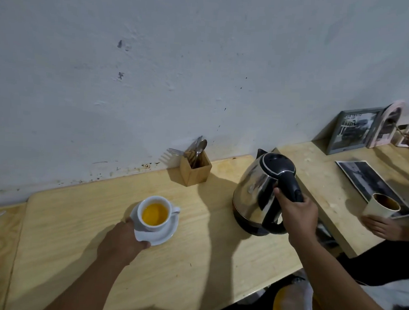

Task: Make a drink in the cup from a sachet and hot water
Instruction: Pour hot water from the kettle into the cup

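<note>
Head view: the white cup (pixel 155 213), filled with yellow-orange liquid, stands on a saucer (pixel 161 236) at lower centre of the wooden table (pixel 193 261). The left hand (pixel 123 243) has its grip closed on the saucer's near-left rim. Right of centre, the right hand (pixel 296 215) has its grip wrapped around the black handle of the upright steel kettle (pixel 259 191), which rests on the table.

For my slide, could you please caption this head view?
Left hand steadies the saucer under a cup of orange drink while the right hand holds the kettle.
</note>
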